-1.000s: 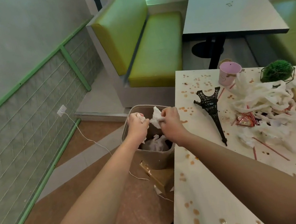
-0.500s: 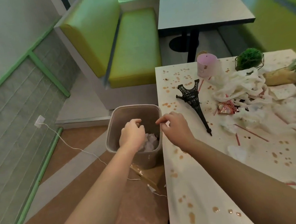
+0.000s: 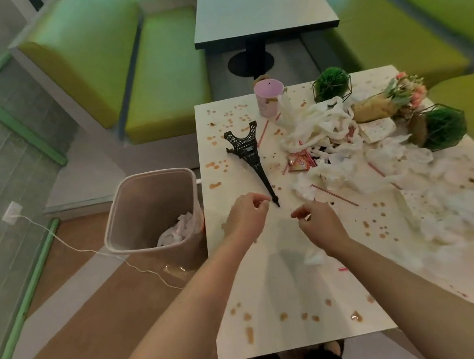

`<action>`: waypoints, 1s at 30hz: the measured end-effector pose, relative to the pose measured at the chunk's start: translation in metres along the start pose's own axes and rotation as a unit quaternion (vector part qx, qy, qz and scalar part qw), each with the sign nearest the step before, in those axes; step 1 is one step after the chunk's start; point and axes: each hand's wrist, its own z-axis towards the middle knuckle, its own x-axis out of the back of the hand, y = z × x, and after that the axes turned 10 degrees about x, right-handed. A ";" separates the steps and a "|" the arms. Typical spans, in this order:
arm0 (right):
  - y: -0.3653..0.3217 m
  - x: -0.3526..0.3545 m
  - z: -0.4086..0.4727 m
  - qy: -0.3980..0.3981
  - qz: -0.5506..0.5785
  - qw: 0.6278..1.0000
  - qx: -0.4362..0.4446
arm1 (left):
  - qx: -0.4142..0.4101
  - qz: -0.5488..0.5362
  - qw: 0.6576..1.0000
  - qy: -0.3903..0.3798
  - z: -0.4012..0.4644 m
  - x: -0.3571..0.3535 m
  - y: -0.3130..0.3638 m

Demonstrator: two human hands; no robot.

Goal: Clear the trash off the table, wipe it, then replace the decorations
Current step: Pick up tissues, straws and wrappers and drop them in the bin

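A heap of crumpled white tissue and wrappers (image 3: 340, 145) covers the far right of the stained white table (image 3: 286, 300). Above its near edge, the left hand (image 3: 247, 217) and right hand (image 3: 319, 223) hover empty, fingers loosely curled. A beige plastic bin (image 3: 151, 211) stands left, beside a toppled black Eiffel Tower model (image 3: 249, 154).

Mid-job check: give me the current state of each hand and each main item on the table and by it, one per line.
Left hand: empty, fingers loosely curled, over the table.
Right hand: empty, loosely curled.
Beige plastic trash bin: upright on the floor, white tissue inside.
Black Eiffel Tower model: lying on its side.
Pink cup: upright.
White tissue pile: still on the table.
White table: stained with brown spots.
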 end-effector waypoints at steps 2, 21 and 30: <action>0.023 0.005 -0.007 -0.055 -0.056 0.997 0.004 | 0.008 0.010 1.000 -0.028 -0.004 -0.023 -0.002; 0.084 0.022 -0.020 -0.049 0.052 0.997 0.026 | 0.128 -0.134 0.978 -0.093 -0.031 -0.125 0.005; 0.059 0.043 0.010 -0.048 0.237 0.970 -0.010 | 0.175 -0.266 0.944 -0.087 -0.013 -0.124 0.046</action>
